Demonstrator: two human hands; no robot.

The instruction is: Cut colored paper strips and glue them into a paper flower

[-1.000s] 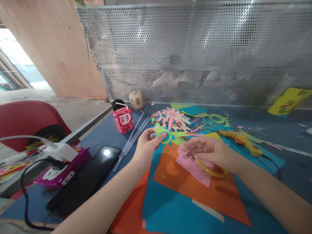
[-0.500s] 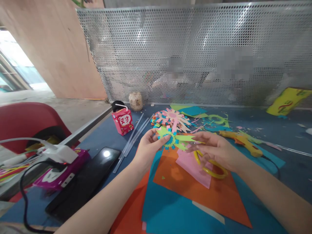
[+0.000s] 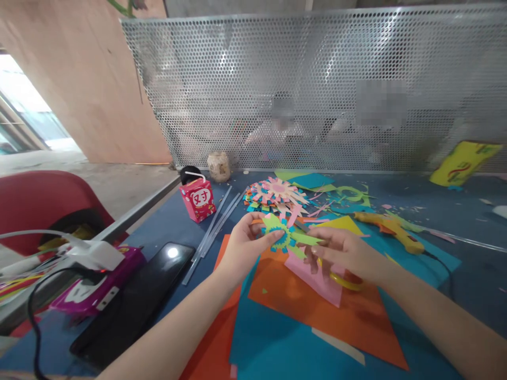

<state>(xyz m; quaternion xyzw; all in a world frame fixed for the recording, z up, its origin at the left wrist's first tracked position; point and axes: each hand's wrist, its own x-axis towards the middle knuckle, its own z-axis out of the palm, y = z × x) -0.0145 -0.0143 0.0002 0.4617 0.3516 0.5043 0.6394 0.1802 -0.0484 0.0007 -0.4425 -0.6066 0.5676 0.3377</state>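
Note:
My left hand (image 3: 245,248) is closed on a small layered paper flower (image 3: 280,240) in green, blue and pink, its thumb pressing near the centre. Close on its right, my right hand (image 3: 350,253) is closed on yellow-handled scissors (image 3: 349,284); the loops hang below the fingers. Those fingers also touch the tip of a green petal on the flower, and the hand hides most of the scissors. Under both hands lie a pink paper piece (image 3: 311,279) and an orange sheet (image 3: 285,298) on blue paper (image 3: 273,343).
Finished-looking paper flowers (image 3: 275,190) are piled behind my hands. To the right lies a yellow glue gun (image 3: 396,235); clear glue sticks (image 3: 216,227) and a pink drink box (image 3: 198,200) are left. A phone (image 3: 138,301) lies beside a purple power strip (image 3: 99,285). A perforated metal screen (image 3: 245,68) stands behind.
The flower and both hands have shifted slightly, the flower a little right and down. My right hand has turned with the scissors, so less of the yellow handles shows. A yellow paper behind it is now visible.

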